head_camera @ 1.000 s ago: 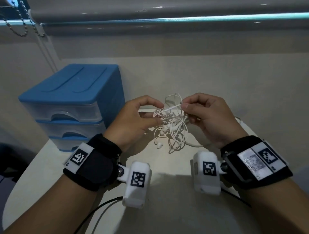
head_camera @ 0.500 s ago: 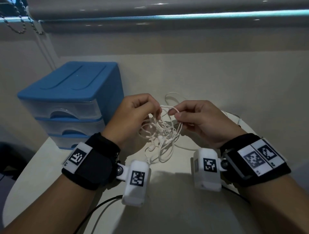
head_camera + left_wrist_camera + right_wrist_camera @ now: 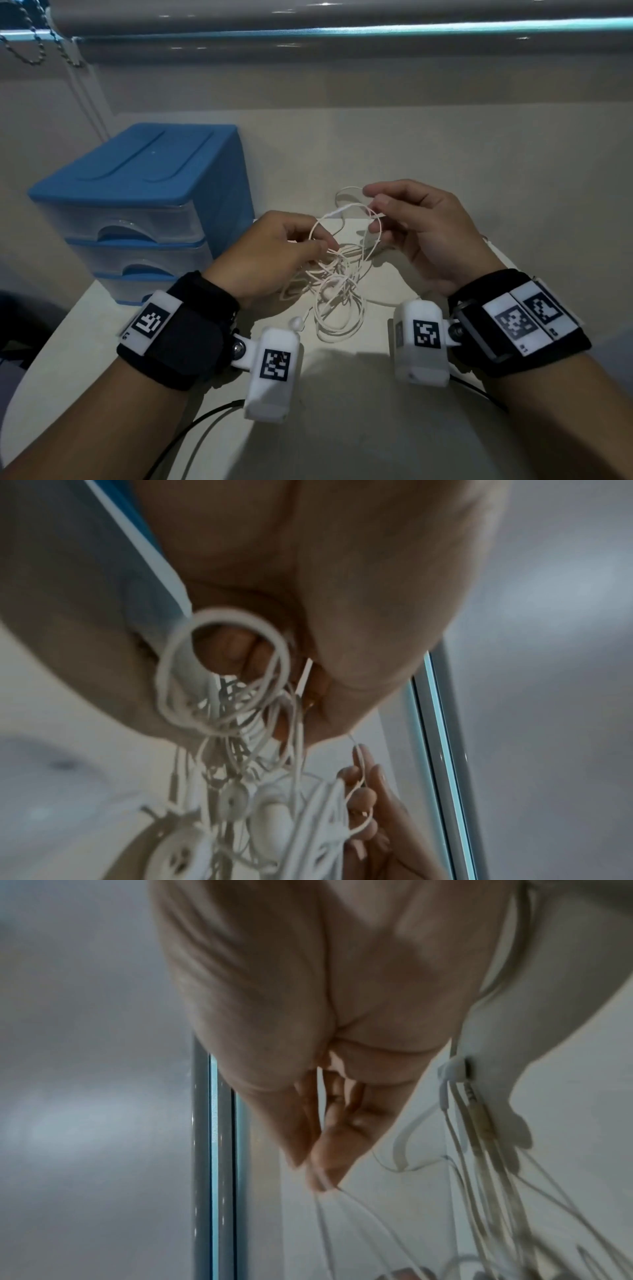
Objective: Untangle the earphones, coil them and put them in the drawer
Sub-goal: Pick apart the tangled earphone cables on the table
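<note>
White tangled earphones [image 3: 337, 284] hang between my hands above the table. My left hand [image 3: 274, 253] grips the knotted bundle [image 3: 232, 702] with curled fingers, and loops and earbuds dangle below it. My right hand [image 3: 421, 226] is raised a little higher to the right. It pinches a strand of the cable [image 3: 320, 1183] between thumb and fingertips. One loop arcs up beside the right fingertips. A blue drawer unit [image 3: 137, 205] with three clear drawers, all closed, stands at the left.
The pale table [image 3: 342, 411] runs under both forearms, with a rounded edge at the left. A wall and a window ledge lie behind. A bead chain [image 3: 27, 51] hangs at the top left. Black cables [image 3: 191, 425] trail from the wrist cameras.
My right hand has lifted up and to the right, drawing a strand out of the tangle. The bundle has loosened and hangs lower from my left hand.
</note>
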Demonstrator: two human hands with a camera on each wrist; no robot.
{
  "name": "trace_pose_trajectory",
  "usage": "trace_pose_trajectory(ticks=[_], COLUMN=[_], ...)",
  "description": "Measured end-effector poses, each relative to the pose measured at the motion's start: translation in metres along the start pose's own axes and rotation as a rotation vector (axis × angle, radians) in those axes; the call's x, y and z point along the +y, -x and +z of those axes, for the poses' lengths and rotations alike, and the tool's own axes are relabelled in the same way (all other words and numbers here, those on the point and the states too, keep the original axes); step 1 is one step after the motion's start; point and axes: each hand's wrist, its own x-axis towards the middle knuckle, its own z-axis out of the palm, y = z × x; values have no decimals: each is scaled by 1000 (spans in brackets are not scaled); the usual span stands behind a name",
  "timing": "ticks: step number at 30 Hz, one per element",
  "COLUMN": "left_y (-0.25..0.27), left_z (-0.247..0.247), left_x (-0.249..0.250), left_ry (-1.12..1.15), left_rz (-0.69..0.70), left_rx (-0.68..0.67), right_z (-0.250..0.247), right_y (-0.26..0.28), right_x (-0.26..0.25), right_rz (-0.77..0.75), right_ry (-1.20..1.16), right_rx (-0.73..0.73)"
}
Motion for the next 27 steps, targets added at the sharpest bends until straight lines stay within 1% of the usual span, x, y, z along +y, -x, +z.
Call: trace_pose_trajectory(ticks=[3, 6, 8, 13, 15, 19, 21, 23, 27], left_y=[-1, 0, -1, -3, -4, -4, -4, -4, -4], left_z=[0, -1, 0, 0, 0, 2, 2, 1, -1], left_x=[1, 0, 0, -1, -1, 0, 2, 3, 2], left_ry=[34, 100, 163, 275, 316, 419, 480, 495, 572], left_rz=[-8, 2, 11, 58, 62, 51, 40, 34, 32], left_rx=[16, 63, 95, 129, 132, 157, 180, 190, 192], right_z=[-3, -2, -1, 1, 3, 5, 6, 7, 8], right_y=[-2, -2, 1, 10, 13, 16, 18, 18, 18], right_x=[2, 7, 7, 5, 5, 3, -1, -2, -2], right_rz=[96, 201, 232, 288, 294, 258, 260, 277, 312], right_ry=[88, 174, 197, 334, 324, 247, 258, 282, 316], right_rx=[55, 46, -9, -244, -307, -304, -316, -326, -292])
